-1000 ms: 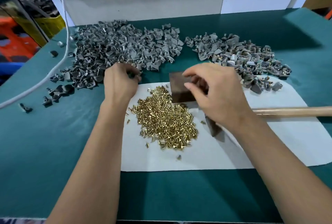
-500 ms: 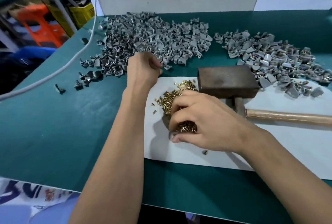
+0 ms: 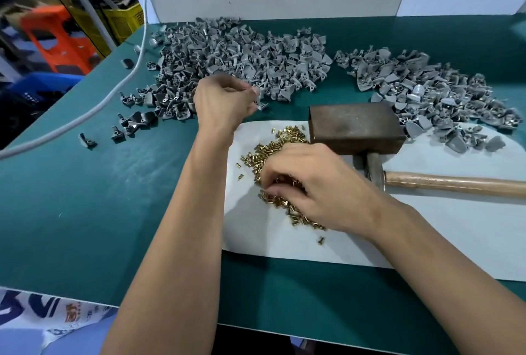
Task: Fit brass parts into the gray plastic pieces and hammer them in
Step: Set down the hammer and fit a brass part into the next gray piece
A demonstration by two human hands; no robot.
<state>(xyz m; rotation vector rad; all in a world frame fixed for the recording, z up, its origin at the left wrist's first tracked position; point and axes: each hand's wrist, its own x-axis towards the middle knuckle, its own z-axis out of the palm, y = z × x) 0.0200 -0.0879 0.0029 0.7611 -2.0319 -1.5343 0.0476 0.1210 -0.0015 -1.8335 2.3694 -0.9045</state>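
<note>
Reaching into the brass parts [image 3: 284,181], the right hand [image 3: 318,186] now sits on the heap at 6 o'clock of the metal block [image 3: 354,128]; 1 s back it was up at the block, half a second back already on the heap. Fingers curl down among the brass pieces, but whether 1 is pinched I cannot tell: fingertips are buried.

Left hand [image 3: 225,101] stays at the near edge of the big gray pile [image 3: 242,58], at 11 o'clock of the brass, pinching a gray plastic piece [image 3: 260,98] between thumb and fingers.

Judgement: pick-up stage for a fresh pair; fitting and hammering not begun. Hammer [image 3: 455,183] lies untouched at 3 o'clock of the right hand on the white mat [image 3: 427,240].

Hard to read: the held piece's socket; second gray pile [image 3: 427,92] contents, finished or not; hammer handle cut off at frame edge.
</note>
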